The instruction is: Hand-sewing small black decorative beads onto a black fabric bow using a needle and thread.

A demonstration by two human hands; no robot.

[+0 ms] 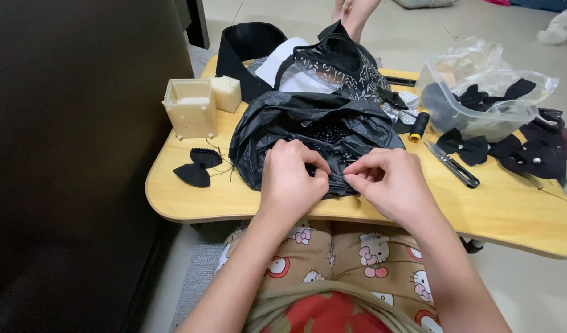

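A crumpled black plastic bag [296, 120] lies open on a small wooden lap table [505, 209], with small black beads [326, 132] showing inside it. My left hand [293, 179] rests on the bag's near edge, fingers curled and pinched at the plastic. My right hand [388, 182] pinches the same near edge just to the right. What lies between the fingertips is too small to make out.
A black fabric bow [197, 168] lies at the left. A cream plastic box [190, 108] stands behind it. Thread snips [453, 163], a black thread spool [419, 125], a clear container [481, 92] of black bows and more bows [530, 154] sit to the right. Someone's bare feet [354, 12] show beyond.
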